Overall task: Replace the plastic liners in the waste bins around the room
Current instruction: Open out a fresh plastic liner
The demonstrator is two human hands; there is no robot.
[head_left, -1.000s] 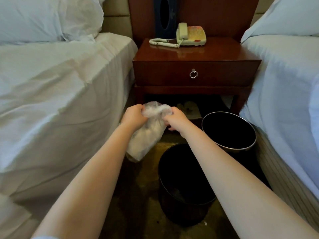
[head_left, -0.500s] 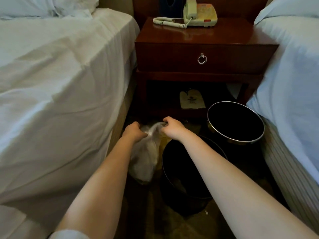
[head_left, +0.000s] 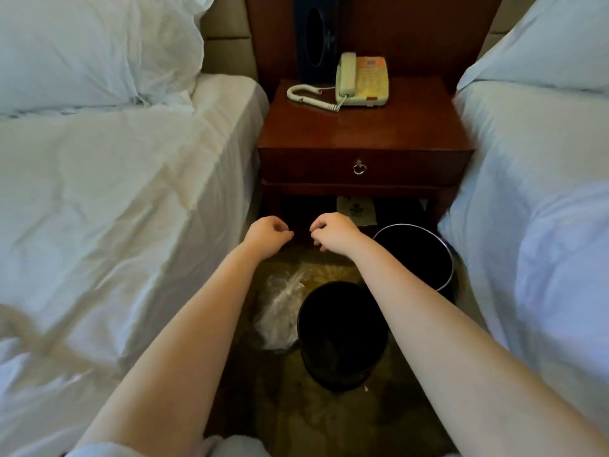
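Liner [head_left: 280, 318]: clear, crumpled, twisted at the neck, lying on the floor against the left side of the bin [head_left: 339, 374]. My left hand [head_left: 268, 234] and right hand [head_left: 333, 232] hang beyond the bin, fingers loosely curled, holding nothing.

Two black bins [head_left: 342, 331] [head_left: 415, 255], one clear bag [head_left: 280, 311], two beds [head_left: 115, 209] [head_left: 543, 209], one nightstand [head_left: 362, 133], one telephone [head_left: 362, 80], two hands [head_left: 268, 232] [head_left: 334, 232].

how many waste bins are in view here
2. One black bin stands mid-floor beside the crumpled liner; a silver-rimmed bin sits farther back by the nightstand. More may be out of view.
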